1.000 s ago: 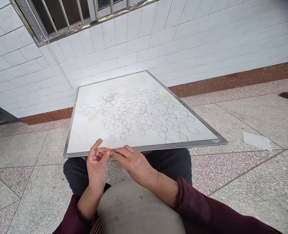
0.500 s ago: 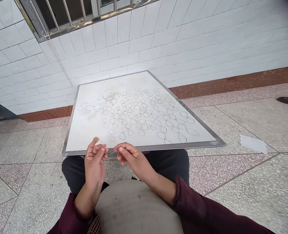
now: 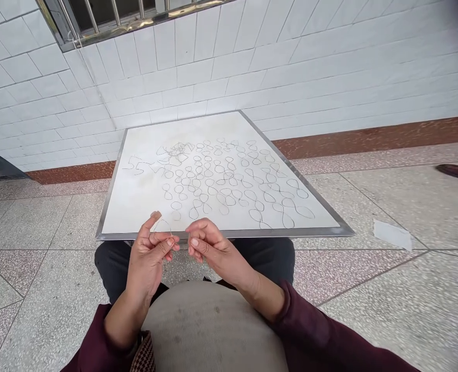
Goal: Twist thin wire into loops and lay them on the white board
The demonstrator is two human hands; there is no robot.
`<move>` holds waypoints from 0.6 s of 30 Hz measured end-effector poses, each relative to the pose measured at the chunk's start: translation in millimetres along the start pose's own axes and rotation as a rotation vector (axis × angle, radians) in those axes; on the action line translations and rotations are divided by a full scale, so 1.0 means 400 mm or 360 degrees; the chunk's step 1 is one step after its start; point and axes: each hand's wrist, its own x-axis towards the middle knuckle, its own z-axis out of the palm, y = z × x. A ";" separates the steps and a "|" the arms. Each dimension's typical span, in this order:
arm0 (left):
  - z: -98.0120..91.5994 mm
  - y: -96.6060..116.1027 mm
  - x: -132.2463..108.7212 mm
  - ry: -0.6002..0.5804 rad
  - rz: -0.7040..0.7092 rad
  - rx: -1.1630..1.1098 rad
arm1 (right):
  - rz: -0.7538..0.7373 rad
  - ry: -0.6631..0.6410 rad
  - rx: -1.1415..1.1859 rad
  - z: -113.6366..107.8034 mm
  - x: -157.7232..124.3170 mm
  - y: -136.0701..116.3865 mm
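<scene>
My left hand [image 3: 151, 256] pinches a thin wire loop [image 3: 163, 227] that arcs up between its thumb and forefinger. A plaster wraps the forefinger's tip. My right hand [image 3: 208, 245] is closed in a pinch close beside it, at the wire's free end. Both hands hover just in front of the near edge of a white board with a metal rim [image 3: 221, 233] that rests across my knees. On the board lie several bent wire figure-eight shapes [image 3: 229, 181] in loose rows.
A white tiled wall with a barred window [image 3: 108, 20] rises behind the board. The floor is speckled terrazzo. A scrap of white paper [image 3: 392, 233] lies on it to the right, and a dark shoe [image 3: 457, 171] shows at the far right edge.
The hands parted slightly, then came close again. The wire in my left hand now stands up as a clear loop. The view has shifted a little downward and left.
</scene>
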 end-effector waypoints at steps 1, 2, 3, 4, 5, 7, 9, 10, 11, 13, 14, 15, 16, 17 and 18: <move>-0.001 0.004 -0.003 -0.0014 -0.0010 0.0030 | -0.0042 -0.0007 -0.0089 -0.001 -0.002 -0.005; -0.002 0.008 -0.005 -0.0036 -0.0016 0.0057 | -0.0089 -0.0018 -0.0190 -0.002 -0.004 -0.010; -0.004 0.010 -0.006 -0.0065 -0.0017 0.0084 | -0.0150 -0.0032 -0.0302 -0.003 -0.006 -0.014; -0.006 0.011 -0.007 -0.0099 -0.0017 0.0109 | -0.0231 -0.0045 -0.0426 -0.004 -0.007 -0.018; -0.009 0.011 -0.008 -0.0134 -0.0016 0.0133 | -0.0324 -0.0057 -0.0565 -0.005 -0.008 -0.021; -0.014 0.008 -0.007 -0.0184 -0.0021 0.0180 | -0.0521 -0.0079 -0.0893 -0.008 -0.009 -0.023; -0.020 0.004 -0.006 -0.0197 -0.0017 0.0237 | -0.0666 -0.0082 -0.1209 -0.010 -0.009 -0.021; -0.022 0.002 -0.005 -0.0198 -0.0011 0.0272 | -0.0705 -0.0072 -0.1322 -0.011 -0.010 -0.019; -0.023 0.000 -0.004 -0.0198 -0.0003 0.0309 | -0.0734 -0.0054 -0.1399 -0.011 -0.011 -0.017; -0.026 -0.003 -0.004 -0.0205 0.0010 0.0383 | -0.0774 -0.0012 -0.1488 -0.010 -0.012 -0.011; -0.027 -0.005 -0.004 -0.0211 0.0010 0.0419 | -0.0796 0.0004 -0.1521 -0.009 -0.013 -0.009; -0.027 -0.006 -0.004 -0.0216 0.0007 0.0453 | -0.0820 0.0017 -0.1553 -0.007 -0.014 -0.007; -0.027 -0.008 -0.004 -0.0222 0.0002 0.0485 | -0.0846 0.0024 -0.1588 -0.006 -0.014 -0.006; -0.028 -0.009 -0.004 -0.0231 -0.0004 0.0513 | -0.0869 0.0024 -0.1625 -0.004 -0.014 -0.005; -0.028 -0.011 -0.005 -0.0242 -0.0009 0.0536 | -0.0890 0.0020 -0.1663 -0.003 -0.014 -0.005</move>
